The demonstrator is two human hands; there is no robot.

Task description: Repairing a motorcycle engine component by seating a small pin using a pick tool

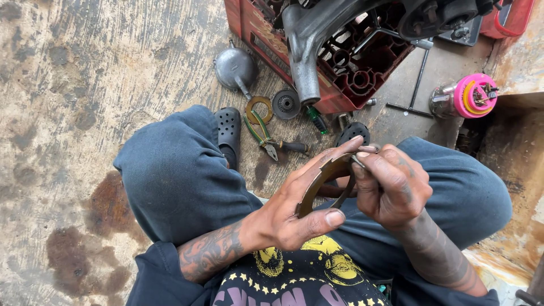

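Two bare hands are seen at work over a lap in dark blue trousers (181,175). Far left, a stained, worn concrete floor (73,85) is spread out, blotched with rust-brown patches. Moving right, a black perforated clog (228,131) is seen beside the raised knee. Just beyond it, a grey metal domed cover with a stem (234,68) is laid on the floor, with a brass-coloured flat ring (259,110), green-handled pliers (262,136) and a small dark round disc (285,103) close by. Behind these, a red plastic crate (351,79) is stood, and a grey cast-metal arm (309,51) is propped across its front, blocking much of the crate's inside. In the middle, the left hand (294,212) is opened under a curved rusty-brown metal shoe (320,184), fingers stretched along its outer arc and the thumb pressed at its lower end. The right hand (391,187) is closed round the shoe's upper end, fingertips pinched on something small there that cannot be made out. Further right, a thin black T-shaped wrench (416,90) is laid flat, and a pink round spool on a metal cup (470,95) is set at the foot of a rusted wall (518,147).
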